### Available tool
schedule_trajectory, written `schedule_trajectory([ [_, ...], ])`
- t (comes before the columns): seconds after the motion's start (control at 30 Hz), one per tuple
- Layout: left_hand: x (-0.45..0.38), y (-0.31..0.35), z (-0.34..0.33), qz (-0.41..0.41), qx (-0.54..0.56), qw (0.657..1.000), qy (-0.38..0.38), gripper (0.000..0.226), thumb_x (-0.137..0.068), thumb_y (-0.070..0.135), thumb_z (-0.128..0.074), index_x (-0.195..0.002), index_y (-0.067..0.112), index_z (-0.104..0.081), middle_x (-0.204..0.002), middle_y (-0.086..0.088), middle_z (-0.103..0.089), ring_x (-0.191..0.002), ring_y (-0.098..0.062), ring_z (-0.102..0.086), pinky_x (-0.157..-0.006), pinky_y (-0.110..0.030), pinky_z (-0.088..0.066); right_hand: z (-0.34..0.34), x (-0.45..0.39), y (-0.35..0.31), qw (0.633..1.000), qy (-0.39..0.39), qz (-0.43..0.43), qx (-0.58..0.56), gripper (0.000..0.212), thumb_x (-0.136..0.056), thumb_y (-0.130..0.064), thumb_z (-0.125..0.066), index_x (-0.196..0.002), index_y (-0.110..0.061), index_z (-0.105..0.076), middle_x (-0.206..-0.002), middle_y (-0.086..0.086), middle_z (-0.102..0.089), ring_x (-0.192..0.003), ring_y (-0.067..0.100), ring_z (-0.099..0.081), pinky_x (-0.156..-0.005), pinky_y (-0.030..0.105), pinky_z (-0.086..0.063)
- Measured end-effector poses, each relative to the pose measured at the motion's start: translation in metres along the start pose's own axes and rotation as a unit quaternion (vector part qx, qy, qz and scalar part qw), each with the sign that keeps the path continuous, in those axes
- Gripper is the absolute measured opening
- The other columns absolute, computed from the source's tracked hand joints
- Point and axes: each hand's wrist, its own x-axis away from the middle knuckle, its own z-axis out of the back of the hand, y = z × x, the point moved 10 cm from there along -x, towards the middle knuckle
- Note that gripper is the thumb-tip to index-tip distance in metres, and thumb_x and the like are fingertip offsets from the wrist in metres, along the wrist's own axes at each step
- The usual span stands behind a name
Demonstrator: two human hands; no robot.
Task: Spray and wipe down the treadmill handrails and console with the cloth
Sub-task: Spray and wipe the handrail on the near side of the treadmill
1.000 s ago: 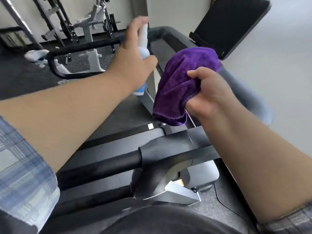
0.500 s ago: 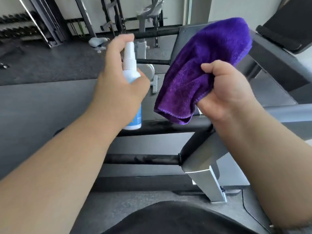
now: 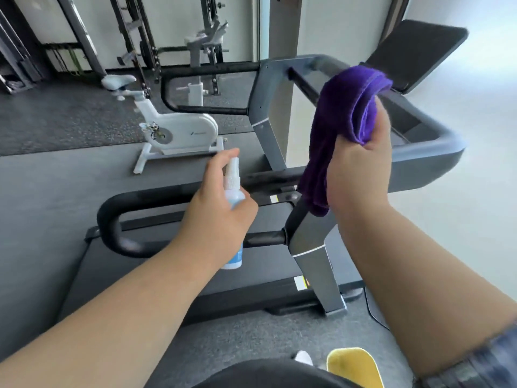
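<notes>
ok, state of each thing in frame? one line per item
spray bottle: upright, held in left hand, forefinger on the nozzle top
purple cloth: bunched, held up in right hand, not touching the treadmill
near handrail: bare, nothing touching it
console: tilted up, untouched

No text legible anywhere in the head view.

White exercise bike (image 3: 179,133), centre left of frame: small dark logo mark on its flywheel housing, too small to make out.

White-and-blue plastic spray bottle (image 3: 233,197), centre of frame: blue label band near its base, mostly hidden by the left hand (image 3: 215,222); no letters resolvable.

Dark grey treadmill (image 3: 307,247), centre: small white-and-yellow stickers on the deck edge by the near upright and further back beside the belt; the print on them is blurred, unreadable.
</notes>
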Motion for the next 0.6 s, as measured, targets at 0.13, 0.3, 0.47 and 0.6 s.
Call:
schedule_trajectory([
  [0.13,0.008,0.002,-0.003,-0.003,0.007,1.000,0.017,0.057,-0.087,0.014,-0.057,-0.127,0.050,-0.038,-0.096,0.001,-0.061,-0.081,-0.024,-0.056,-0.075,-0.039,-0.051,-0.041,0.006,0.038,0.971,-0.129,0.063,0.190,0.064,-0.077,0.012,-0.042,-0.125,-0.029,-0.058,-0.146,0.003,-0.049,-0.132,0.008,-0.044,-0.110,0.020,-0.033],
  [0.3,0.012,-0.005,0.007,0.015,-0.012,0.999,0.045,0.061,-0.086,0.016,-0.057,-0.126,0.056,-0.035,-0.095,0.008,-0.060,-0.077,-0.011,-0.056,-0.070,-0.034,-0.049,-0.090,0.034,0.111,0.803,-0.327,0.087,0.490,0.066,-0.085,-0.002,-0.050,-0.145,-0.025,-0.039,-0.161,0.008,-0.028,-0.150,0.038,-0.013,-0.120,0.053,-0.011],
  [0.47,0.010,-0.012,0.007,0.042,0.002,0.997,0.064,0.064,-0.086,0.013,-0.058,-0.123,0.061,-0.035,-0.099,0.005,-0.065,-0.085,-0.023,-0.063,-0.076,-0.041,-0.053,-0.121,0.044,0.111,0.784,-0.397,0.105,0.465,0.069,-0.087,-0.035,-0.057,-0.148,-0.019,-0.032,-0.161,0.011,-0.024,-0.151,0.035,-0.009,-0.121,0.054,-0.006],
  [0.6,0.013,-0.016,0.005,0.047,0.016,0.997,0.060,0.065,-0.086,0.013,-0.059,-0.119,0.063,-0.036,-0.090,0.014,-0.064,-0.077,-0.008,-0.060,-0.068,-0.028,-0.048,-0.121,0.035,0.098,0.758,-0.516,0.105,0.386,0.079,-0.087,-0.066,-0.053,-0.149,-0.019,-0.040,-0.155,0.004,-0.041,-0.144,0.018,-0.033,-0.118,0.030,-0.022],
])
